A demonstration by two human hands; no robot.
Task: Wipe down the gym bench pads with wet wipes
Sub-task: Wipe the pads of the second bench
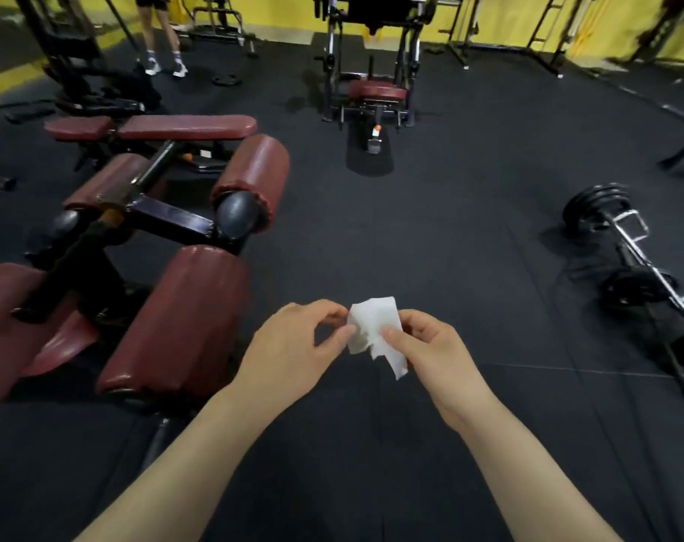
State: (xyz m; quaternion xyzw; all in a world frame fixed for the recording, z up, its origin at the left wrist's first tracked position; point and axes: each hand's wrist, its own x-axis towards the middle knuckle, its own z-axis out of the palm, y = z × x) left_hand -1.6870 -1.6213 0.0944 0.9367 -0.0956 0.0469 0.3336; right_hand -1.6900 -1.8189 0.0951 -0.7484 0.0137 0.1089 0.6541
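Observation:
A crumpled white wet wipe (375,326) hangs in front of me over the black floor. My left hand (293,350) pinches its left edge and my right hand (430,354) pinches its right side with thumb and fingers. To my left stands a machine with dark red pads: a large roller pad (180,322) nearest my left hand, a second roller pad (254,174) behind it, and a seat pad (15,318) at the far left. Further back lies a flat red bench (152,127).
A barbell with black plates (622,244) lies on the floor at the right. Another machine with a red seat (377,90) stands at the back centre. A person's legs (162,41) are at the back left. Black rubber floor (430,213) stretches ahead.

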